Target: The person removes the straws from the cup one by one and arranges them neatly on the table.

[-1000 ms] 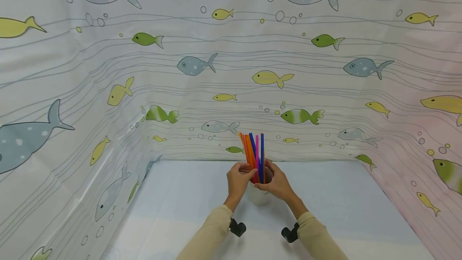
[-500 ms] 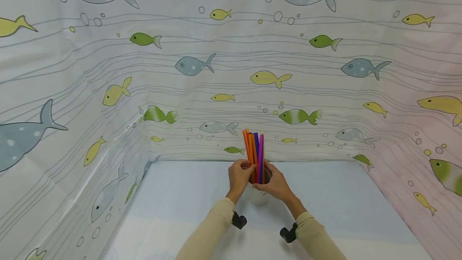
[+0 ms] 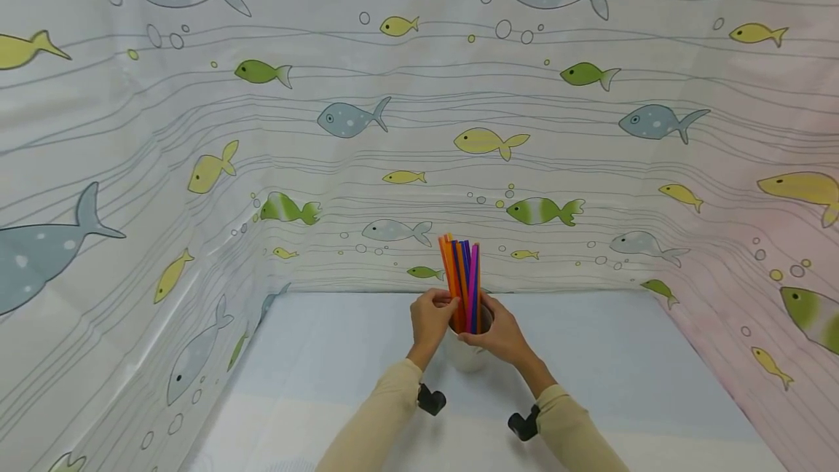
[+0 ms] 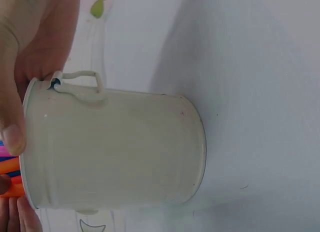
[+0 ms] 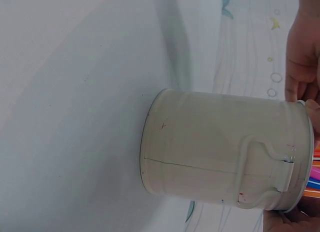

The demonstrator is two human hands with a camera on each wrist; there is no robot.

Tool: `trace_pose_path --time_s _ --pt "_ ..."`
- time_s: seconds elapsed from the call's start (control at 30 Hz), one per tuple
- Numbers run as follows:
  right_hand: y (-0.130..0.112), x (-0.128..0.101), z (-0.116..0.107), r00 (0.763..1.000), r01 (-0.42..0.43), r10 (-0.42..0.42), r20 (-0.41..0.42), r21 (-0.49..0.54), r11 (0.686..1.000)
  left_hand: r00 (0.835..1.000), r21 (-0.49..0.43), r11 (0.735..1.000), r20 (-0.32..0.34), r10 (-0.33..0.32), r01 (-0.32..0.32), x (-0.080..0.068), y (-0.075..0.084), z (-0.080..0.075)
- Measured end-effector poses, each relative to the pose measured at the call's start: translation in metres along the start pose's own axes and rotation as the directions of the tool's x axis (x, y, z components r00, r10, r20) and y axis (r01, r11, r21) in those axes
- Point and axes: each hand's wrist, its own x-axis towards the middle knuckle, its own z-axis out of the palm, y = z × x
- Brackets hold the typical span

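The person is gathering a bundle of coloured straws (image 3: 462, 284) that is standing upright in a small cream metal pail (image 3: 467, 357); the pail is sitting on the pale blue table (image 3: 623, 355), near its middle and just in front of the fish-print curtain (image 3: 328, 130).

The left hand (image 3: 430, 320) is curling its fingers against the left side of the straws just above the pail's rim, pinching them; the right hand (image 3: 501, 330) is cupping the other side, thumb and fingers narrowed round the bundle and the rim. In the left wrist view a thumb is lying along the rim of the pail (image 4: 112, 149), beside one of its small side handles (image 4: 82, 84); in the right wrist view the pail (image 5: 225, 149) is standing flat on the table, with only slivers of orange and pink straw showing at its mouth.

To do this well, I judge that both hands should be pressing evenly and low on the bundle — near the rim, where the straws are crowding together; squeezing higher up would be splaying the tips. The pail is light and looks easy to tip, so any sideways push should be matched by the opposite hand — keeping its base flat on the table.
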Motion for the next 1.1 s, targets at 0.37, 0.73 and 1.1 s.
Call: trace_pose_path --time_s 0.37,0.73,1.1 --pt "-0.002 -0.001 0.001 0.999 -0.052 0.052 -0.012 -0.006 0.999 0.999 -0.034 0.998 -0.011 0.043 -0.044 0.002 0.012 -0.011" --pt "-0.006 -0.002 -0.001 1.000 -0.019 0.019 0.002 -0.020 1.000 0.988 -0.041 0.988 -0.051 0.144 -0.146 0.021 0.043 -0.030" --pt "-0.009 -0.003 -0.003 0.999 -0.046 0.047 0.019 -0.007 0.999 0.966 -0.085 0.968 -0.129 0.223 -0.235 0.046 0.068 -0.055"
